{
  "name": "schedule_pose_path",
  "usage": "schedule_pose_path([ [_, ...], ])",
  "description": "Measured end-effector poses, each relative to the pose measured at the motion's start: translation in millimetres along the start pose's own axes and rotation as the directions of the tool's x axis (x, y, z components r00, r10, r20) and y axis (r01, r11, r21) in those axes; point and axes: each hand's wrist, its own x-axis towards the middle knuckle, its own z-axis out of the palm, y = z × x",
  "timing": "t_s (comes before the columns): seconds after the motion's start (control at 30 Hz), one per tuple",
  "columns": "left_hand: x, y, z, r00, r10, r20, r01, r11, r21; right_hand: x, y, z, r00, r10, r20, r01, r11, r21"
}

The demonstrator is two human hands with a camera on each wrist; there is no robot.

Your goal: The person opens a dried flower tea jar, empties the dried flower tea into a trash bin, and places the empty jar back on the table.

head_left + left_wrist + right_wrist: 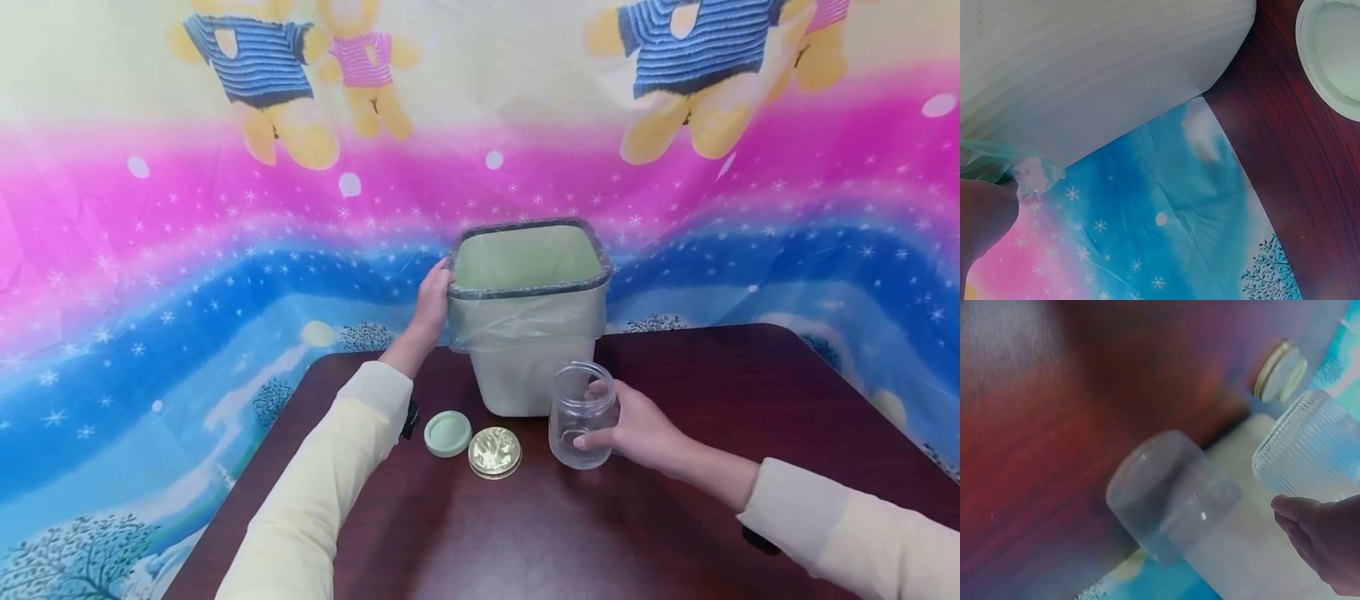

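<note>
At the back of the table stands a white trash bin (pixel 517 367) with a clear bag folded over its dark rim. My left hand (pixel 432 302) grips the bin's left side at the rim; only part of that hand (pixel 988 215) shows in the left wrist view, beside the bag's edge. A clear glass jar (pixel 570 454) is in my right hand (pixel 645 429), the thumb across its front. The right wrist view shows ribbed clear sides on the held jar (pixel 1310 440), and a smooth clear container (pixel 1160 487) overlapping the bin.
Left of the jar lie a pale green lid (pixel 447 433) and a gold lid (pixel 495 452), side by side on the dark wood table (pixel 510 542). A printed cloth (pixel 225 333) with bears and snowflakes hangs behind the table.
</note>
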Motion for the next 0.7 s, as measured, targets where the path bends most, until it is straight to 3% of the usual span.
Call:
schedule_pose_path([
  [0.7, 0.5, -0.5, 0.6, 1.0, 0.005, -0.007, -0.005, 1.0, 0.003, -8, 22, 36, 1.0, -0.012, 0.015, 0.012, 1.0, -0.012],
])
